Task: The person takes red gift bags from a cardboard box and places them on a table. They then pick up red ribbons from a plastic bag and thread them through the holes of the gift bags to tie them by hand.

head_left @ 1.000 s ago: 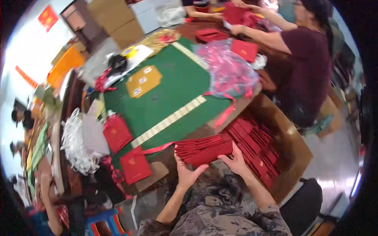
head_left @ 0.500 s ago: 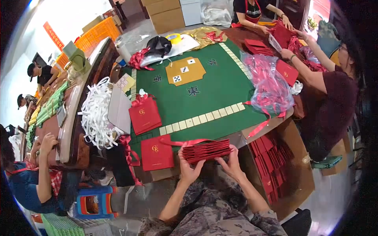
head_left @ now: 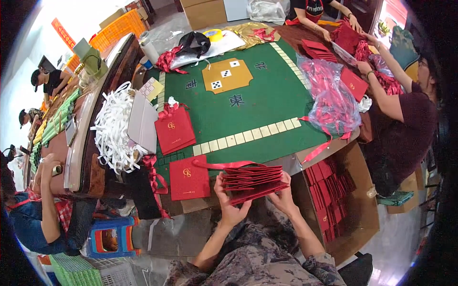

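Between my two hands is a stack of folded red paper bags [head_left: 253,177], held over the near edge of the table. My left hand [head_left: 231,211] grips its left end, thumb underneath. At the right end my right hand [head_left: 284,196] has its fingers closed on the lower part. The bag nearest me [head_left: 257,192] slants apart from the layers above it. A flat red bag with gold print [head_left: 190,178] lies just left of my left hand, and a red ribbon [head_left: 222,165] stretches from it to behind the stack.
Right of me stands a cardboard box [head_left: 365,209] of red bags. A clear plastic bag of red ribbons [head_left: 329,100] lies on the green table mat [head_left: 267,105]. White ribbons [head_left: 117,128] heap at left. Co-workers handle red material at far right; another person sits at left.
The stack has tipped and fanned, so its layers show wider gaps and the nearest bag's face shows below. My right hand has shifted slightly outward.
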The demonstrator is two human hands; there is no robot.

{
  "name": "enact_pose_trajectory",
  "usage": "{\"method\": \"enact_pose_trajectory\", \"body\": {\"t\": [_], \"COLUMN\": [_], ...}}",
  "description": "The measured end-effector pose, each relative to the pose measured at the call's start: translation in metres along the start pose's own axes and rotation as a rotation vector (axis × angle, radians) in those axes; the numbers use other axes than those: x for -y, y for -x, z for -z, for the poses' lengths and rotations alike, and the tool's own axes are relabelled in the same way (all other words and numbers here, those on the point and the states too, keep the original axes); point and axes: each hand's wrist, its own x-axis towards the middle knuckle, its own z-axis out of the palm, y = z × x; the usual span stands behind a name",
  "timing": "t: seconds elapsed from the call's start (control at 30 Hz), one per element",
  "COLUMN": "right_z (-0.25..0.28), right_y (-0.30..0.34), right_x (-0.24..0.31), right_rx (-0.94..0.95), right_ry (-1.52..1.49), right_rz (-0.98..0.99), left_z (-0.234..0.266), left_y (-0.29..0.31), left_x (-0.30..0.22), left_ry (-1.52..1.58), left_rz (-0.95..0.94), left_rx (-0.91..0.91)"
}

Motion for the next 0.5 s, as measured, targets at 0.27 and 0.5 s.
{"method": "enact_pose_trajectory", "body": {"t": [0.27,0.5], "right_z": [-0.001,-0.001], "right_y": [0.000,0.001], "right_x": [0.001,0.002], "right_rx": [-0.070,-0.038], "right_ry": [-0.043,-0.029], "right_rz": [-0.035,-0.048], "left_z": [-0.002,0.002], "left_y": [0.024,0.030], "left_x": [-0.011,-0.014], "left_ry": [-0.109,-0.344], "left_rz": [-0.017,-0.105], "left_rx": [-0.075,0.066]}}
